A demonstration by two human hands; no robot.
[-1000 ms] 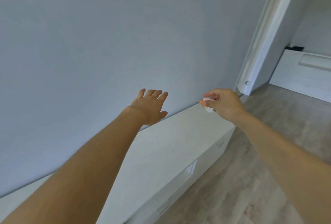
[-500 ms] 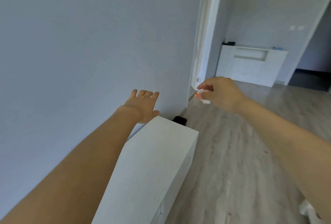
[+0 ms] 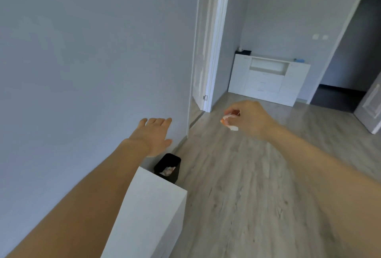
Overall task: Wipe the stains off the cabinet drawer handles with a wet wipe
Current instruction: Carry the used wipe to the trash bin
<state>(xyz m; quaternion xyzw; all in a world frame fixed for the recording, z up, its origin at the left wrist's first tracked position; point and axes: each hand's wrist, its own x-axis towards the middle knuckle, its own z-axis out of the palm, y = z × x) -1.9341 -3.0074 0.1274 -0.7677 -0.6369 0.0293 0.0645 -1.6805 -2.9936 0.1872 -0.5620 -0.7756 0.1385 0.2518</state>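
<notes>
**A:** Our view has swung off the cabinet front since a second ago, so the drawer handles are out of sight now. Left hand [image 3: 153, 137] is flat and empty, fingers straight.

**B:** Yep, cabinet [image 3: 148, 212] sits at 6 o'clock. Black bin [image 3: 168, 168] with scraps just beyond it. At 2 o'clock, right hand [image 3: 248, 118] pinches the crumpled wet wipe [image 3: 231, 122]. We'd guess it's headed for the bin; nothing blocks it.

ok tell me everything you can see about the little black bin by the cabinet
The black bin is small, with straight sides and an open squarish top, and looks like plastic. It stands upright on the wood floor against the wall, just past the end of the white cabinet, which hides its near lower corner. Some crumpled pale scraps lie inside. Neither hand touches it; the left hand hovers above.
</notes>
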